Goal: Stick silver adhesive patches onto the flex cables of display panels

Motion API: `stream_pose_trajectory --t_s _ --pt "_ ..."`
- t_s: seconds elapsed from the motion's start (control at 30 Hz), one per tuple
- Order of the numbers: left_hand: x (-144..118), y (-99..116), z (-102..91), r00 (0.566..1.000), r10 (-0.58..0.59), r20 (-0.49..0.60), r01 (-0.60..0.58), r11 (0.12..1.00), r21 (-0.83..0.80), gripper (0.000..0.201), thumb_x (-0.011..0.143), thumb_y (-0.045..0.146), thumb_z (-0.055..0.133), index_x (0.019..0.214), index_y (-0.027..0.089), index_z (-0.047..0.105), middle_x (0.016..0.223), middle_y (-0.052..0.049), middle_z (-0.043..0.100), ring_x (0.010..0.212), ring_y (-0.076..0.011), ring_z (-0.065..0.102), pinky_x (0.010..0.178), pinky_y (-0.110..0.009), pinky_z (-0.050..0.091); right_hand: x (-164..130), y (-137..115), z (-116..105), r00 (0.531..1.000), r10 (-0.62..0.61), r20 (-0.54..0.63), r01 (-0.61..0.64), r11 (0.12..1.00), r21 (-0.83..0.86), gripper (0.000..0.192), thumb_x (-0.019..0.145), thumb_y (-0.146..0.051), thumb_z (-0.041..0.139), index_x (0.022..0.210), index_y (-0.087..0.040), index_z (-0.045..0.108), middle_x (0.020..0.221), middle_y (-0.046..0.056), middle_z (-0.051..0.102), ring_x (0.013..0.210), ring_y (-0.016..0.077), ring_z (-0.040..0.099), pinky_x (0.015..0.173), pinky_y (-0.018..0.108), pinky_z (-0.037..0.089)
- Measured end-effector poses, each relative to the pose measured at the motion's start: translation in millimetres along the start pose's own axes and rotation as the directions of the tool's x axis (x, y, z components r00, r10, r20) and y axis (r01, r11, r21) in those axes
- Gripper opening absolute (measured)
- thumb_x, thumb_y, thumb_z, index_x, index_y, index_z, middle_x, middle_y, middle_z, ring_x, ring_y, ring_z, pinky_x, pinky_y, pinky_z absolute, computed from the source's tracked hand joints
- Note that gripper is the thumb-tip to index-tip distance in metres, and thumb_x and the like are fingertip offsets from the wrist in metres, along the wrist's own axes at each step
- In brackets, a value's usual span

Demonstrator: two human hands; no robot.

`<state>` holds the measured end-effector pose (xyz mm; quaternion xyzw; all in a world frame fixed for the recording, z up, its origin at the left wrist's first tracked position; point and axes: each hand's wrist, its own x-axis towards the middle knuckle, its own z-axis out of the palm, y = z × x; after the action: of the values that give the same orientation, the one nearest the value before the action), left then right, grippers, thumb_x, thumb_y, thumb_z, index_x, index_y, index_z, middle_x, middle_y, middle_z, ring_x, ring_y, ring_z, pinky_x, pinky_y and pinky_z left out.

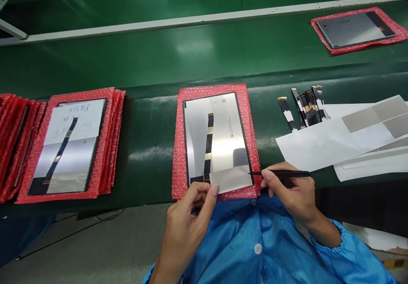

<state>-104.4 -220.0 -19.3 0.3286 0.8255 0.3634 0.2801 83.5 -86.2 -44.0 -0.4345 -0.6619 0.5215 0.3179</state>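
Observation:
A display panel [221,131] with a shiny silver back lies on red bubble-wrap sheets [180,148] in front of me. A black ribbon cable [208,141] runs up over its back. Between thumb and fingers, my left hand [191,220] pinches the left end of a grey rectangular sheet [234,179], which lies across the panel's lower edge. My right hand [293,190] grips black tweezers [287,174], their tips pointing left at the sheet's upper right corner. Whether the tips grip the sheet or only touch it, I cannot tell.
To the left, another panel [75,165] with a handwritten paper rests on red bubble wrap, beside more stacked red wrap [15,148]. Several loose ribbon cables [309,107] and white sheets [314,143] lie to the right. Another panel [355,29] sits far right, beyond the ledge.

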Motion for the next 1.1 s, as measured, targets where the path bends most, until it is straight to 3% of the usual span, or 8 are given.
stream_pose_trajectory --t_s 0.2,0.4,0.53,0.77,1.1 --pt "-0.5 2.9 0.1 0.999 -0.036 0.017 0.035 0.999 0.014 0.040 0.080 0.073 0.055 0.073 0.035 0.062 0.053 0.002 0.057 0.045 -0.0128 0.049 0.044 -0.026 0.036 -0.2 -0.7 0.1 1.000 -0.008 -0.002 0.008 1.000 0.001 0.007 0.086 -0.031 0.070 0.083 -0.034 0.075 0.062 -0.005 0.075 0.036 0.0149 0.064 0.033 0.029 0.055" --pt "-1.2 4.9 0.4 0.999 -0.037 0.010 0.037 0.999 0.008 0.038 0.081 0.072 0.055 0.074 0.035 0.062 0.054 0.001 0.058 0.047 -0.0139 0.051 0.045 -0.026 0.039 -0.2 -0.6 -0.2 1.000 0.003 0.004 -0.003 1.000 -0.015 0.010 0.086 -0.032 0.070 0.083 -0.041 0.075 0.062 -0.006 0.076 0.036 0.0170 0.064 0.032 0.033 0.056" --pt "-1.4 1.9 0.7 1.000 0.008 0.009 -0.008 0.999 0.045 0.037 0.084 0.068 0.053 0.077 0.033 0.062 0.055 0.002 0.060 0.046 -0.0123 0.053 0.043 -0.024 0.040 -0.2 -0.7 -0.3 1.000 0.006 0.001 -0.005 1.000 -0.024 0.010 0.086 -0.033 0.070 0.083 -0.042 0.075 0.063 -0.006 0.076 0.036 0.0171 0.064 0.032 0.033 0.056" --pt "0.6 3.3 1.3 0.989 0.145 -0.027 -0.144 0.988 0.050 0.025 0.088 0.046 0.058 0.077 0.023 0.061 0.053 0.008 0.058 0.044 -0.0053 0.053 0.042 -0.012 0.042 -0.5 -0.5 -0.2 1.000 -0.022 -0.004 0.022 0.999 -0.040 0.009 0.087 -0.033 0.068 0.083 -0.038 0.074 0.061 -0.006 0.075 0.036 0.0154 0.064 0.034 0.030 0.057" --pt "0.2 5.1 1.1 0.986 0.164 -0.036 -0.162 0.985 0.064 0.025 0.089 0.044 0.058 0.078 0.022 0.061 0.054 0.008 0.058 0.044 -0.0041 0.054 0.043 -0.010 0.043 -0.7 -1.1 0.4 0.999 -0.035 -0.016 0.035 0.999 -0.034 0.008 0.087 -0.030 0.069 0.082 -0.032 0.075 0.060 -0.005 0.074 0.037 0.0133 0.063 0.035 0.026 0.055"
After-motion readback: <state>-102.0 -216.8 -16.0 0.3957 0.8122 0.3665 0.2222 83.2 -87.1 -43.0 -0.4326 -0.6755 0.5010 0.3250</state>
